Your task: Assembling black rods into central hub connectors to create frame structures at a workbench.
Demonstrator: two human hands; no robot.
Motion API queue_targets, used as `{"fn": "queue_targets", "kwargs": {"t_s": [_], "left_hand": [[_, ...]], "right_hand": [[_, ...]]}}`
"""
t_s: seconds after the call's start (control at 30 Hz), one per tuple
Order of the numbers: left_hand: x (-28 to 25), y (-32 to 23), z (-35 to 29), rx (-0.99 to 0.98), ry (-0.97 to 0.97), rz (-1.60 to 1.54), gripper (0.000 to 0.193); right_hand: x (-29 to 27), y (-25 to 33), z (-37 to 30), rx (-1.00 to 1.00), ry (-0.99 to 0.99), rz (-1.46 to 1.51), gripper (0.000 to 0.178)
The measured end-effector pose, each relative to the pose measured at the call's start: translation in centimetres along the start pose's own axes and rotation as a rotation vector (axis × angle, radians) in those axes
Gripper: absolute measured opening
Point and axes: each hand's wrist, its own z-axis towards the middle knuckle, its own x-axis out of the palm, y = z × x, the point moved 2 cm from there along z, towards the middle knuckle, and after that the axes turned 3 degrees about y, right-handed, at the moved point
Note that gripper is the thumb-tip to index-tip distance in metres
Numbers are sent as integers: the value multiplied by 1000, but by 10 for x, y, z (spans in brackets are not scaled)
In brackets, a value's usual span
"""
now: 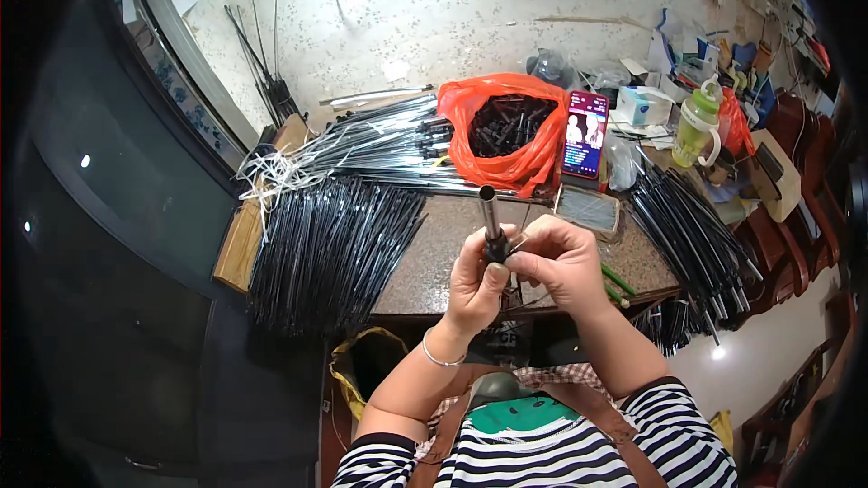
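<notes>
Above the table's front edge, my left hand (pixel 476 283) is closed round the black fitting (pixel 496 247) at the lower end of a shiny metal tube (pixel 489 210). The tube stands nearly upright, its open end toward me. My right hand (pixel 562 264) is close against the fitting, thumb and forefinger pinched together. A thin wire (pixel 522 241) shows at those fingertips; where it meets the fitting is hidden. Behind the hands, a red plastic bag (pixel 523 168) holds many small black parts. A shallow tray (pixel 589 228) of fine pale wires lies beyond my right hand.
Black thin rods (pixel 325 248) lie bundled at left, with silvery rods (pixel 380 140) behind. More black rods (pixel 692 235) overhang the right edge. A lit phone (pixel 586 136) leans beside the bag. A green-lidded bottle (pixel 696 126) and white box (pixel 644 106) stand back right.
</notes>
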Motion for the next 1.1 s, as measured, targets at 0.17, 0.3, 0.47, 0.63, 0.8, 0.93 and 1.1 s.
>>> {"fn": "queue_targets", "kwargs": {"t_s": [0.17, 0.3, 0.47, 0.63, 0.8, 0.93, 1.1], "left_hand": [[0, -7, 7, -3, 82, 266, 29], [-12, -7, 6, -76, 88, 444, 23], [-20, -11, 16, -178, 347, 374, 24], [-8, -15, 20, -264, 390, 152, 19], [-10, -2, 15, -242, 183, 54, 20], [-7, -9, 14, -375, 277, 167, 14], [-9, -5, 7, -287, 96, 60, 10]], "right_hand": [[-4, -11, 2, -62, 33, 132, 7], [-3, -10, 6, -97, -49, 83, 8], [-7, -10, 9, -132, 112, -69, 27], [-1, 0, 3, -142, -9, -347, 32], [2, -7, 3, -319, -51, -511, 29], [-3, -11, 4, 1, -58, -124, 35], [6, 11, 1, -454, -205, -725, 34]]}}
